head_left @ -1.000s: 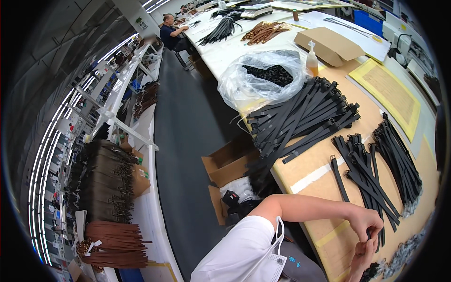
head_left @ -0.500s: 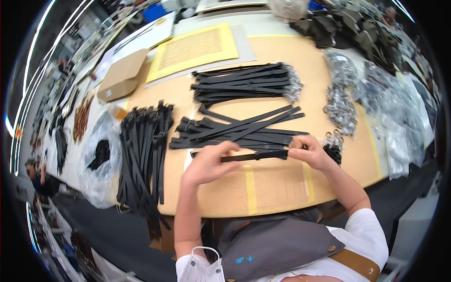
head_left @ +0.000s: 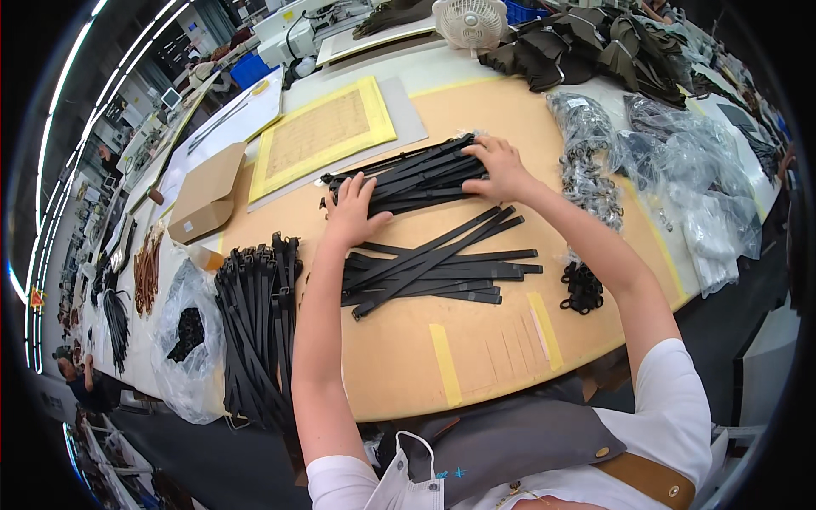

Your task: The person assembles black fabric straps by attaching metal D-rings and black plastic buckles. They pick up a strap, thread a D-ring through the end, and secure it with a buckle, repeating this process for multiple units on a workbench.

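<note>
A pile of black straps [head_left: 416, 174] lies across the far middle of the table. At its left end is my left hand [head_left: 350, 211], fingers spread and resting on the straps. My right hand [head_left: 503, 174] reaches round the right end, its thumb and fingers apart and touching the straps. The metal clasps at that end are mostly hidden by this hand. Nearer to me, a looser group of black straps [head_left: 442, 265] lies fanned and crossed, partly behind my left forearm. A third heap of black straps [head_left: 259, 323] with dark buckles hangs over the table's front left edge.
A clear bag [head_left: 191, 365] with black parts stands at left, beside a brown cardboard piece [head_left: 206, 195] and a yellow-edged board [head_left: 323, 127]. Metal clasps [head_left: 586, 187], black rings [head_left: 581, 287] and plastic bags [head_left: 693, 187] lie at right. Dark fabric pieces [head_left: 586, 47] and a fan [head_left: 472, 23] are behind.
The strap that was stretched between my hands is no longer in them. Both hands have moved forward to the far pile. The view has shifted too.
</note>
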`<state>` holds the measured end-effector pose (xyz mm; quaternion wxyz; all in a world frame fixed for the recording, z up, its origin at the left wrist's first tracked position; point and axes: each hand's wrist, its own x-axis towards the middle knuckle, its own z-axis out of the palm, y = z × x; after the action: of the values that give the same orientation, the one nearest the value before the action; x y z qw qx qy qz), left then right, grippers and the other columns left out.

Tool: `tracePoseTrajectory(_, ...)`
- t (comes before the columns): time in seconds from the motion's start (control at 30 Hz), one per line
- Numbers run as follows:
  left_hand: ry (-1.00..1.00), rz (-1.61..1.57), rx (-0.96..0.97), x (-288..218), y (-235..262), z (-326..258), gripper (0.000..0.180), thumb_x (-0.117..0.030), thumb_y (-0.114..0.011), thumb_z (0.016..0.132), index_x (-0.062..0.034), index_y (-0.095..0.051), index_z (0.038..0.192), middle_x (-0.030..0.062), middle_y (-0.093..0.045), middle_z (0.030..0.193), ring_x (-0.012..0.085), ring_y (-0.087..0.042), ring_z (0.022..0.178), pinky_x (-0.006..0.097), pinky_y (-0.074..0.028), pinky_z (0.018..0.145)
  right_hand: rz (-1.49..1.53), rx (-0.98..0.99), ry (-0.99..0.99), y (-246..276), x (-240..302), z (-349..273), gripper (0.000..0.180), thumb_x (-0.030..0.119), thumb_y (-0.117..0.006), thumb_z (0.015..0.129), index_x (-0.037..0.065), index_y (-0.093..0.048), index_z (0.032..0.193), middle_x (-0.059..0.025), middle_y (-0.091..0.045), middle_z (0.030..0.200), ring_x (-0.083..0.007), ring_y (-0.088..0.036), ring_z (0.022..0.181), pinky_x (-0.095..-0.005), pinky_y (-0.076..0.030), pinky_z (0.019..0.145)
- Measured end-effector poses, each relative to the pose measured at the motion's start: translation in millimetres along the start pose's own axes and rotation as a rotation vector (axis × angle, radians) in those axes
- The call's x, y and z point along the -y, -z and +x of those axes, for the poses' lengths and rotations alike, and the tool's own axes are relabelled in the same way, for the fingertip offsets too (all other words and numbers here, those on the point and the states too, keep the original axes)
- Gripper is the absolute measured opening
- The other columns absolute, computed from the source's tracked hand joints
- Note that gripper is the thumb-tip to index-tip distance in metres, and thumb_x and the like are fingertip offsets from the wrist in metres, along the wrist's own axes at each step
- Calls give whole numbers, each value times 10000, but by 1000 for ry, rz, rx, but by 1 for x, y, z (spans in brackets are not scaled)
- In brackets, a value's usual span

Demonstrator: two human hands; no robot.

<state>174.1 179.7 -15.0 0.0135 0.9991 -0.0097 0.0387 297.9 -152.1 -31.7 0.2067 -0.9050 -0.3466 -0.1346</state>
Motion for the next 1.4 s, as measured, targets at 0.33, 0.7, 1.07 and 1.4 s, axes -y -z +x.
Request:
tracePoseTrajectory(0.33,7,202,-49,14,-35,31,768,-563,-551,963,-238,-255,1593,42,-217,1665,254,-162,1542,586,-73,1213,-211,272,2,-25,-5,19,716,578,-625,916,355,-367,1545,-75,-230,1664,-325,-129,1546,-572,-106,1227)
tracePoseTrajectory(0.7,-268,-466,61,-55,-15,-54,191,-207,-734,884,-72,-670,1002,94,-615,1001,282,-543,1025,388,-413,938,385,538,46,13,11,-32,231,201,-765,855,81,-688,1037,-80,-708,941,-274,-658,932,-391,-518,805)
tracePoseTrajectory(1.07,-167,-596,-26,-67,-28,-63,179,-127,-749,860,-4,-623,831,150,-611,888,329,-548,919,401,-470,832,59,504,229,-1,21,-50,137,148,-683,895,71,-626,994,-125,-620,1064,-328,-535,1097,-420,-456,937)
tracePoseTrajectory(1.4,-40,-393,-30,-102,53,-97,170,-152,-646,956,4,-587,922,200,-673,824,385,-646,828,456,-496,742,196,225,195,29,27,-59,212,271,-678,926,76,-640,998,-115,-632,1006,-307,-587,995,-414,-474,867)
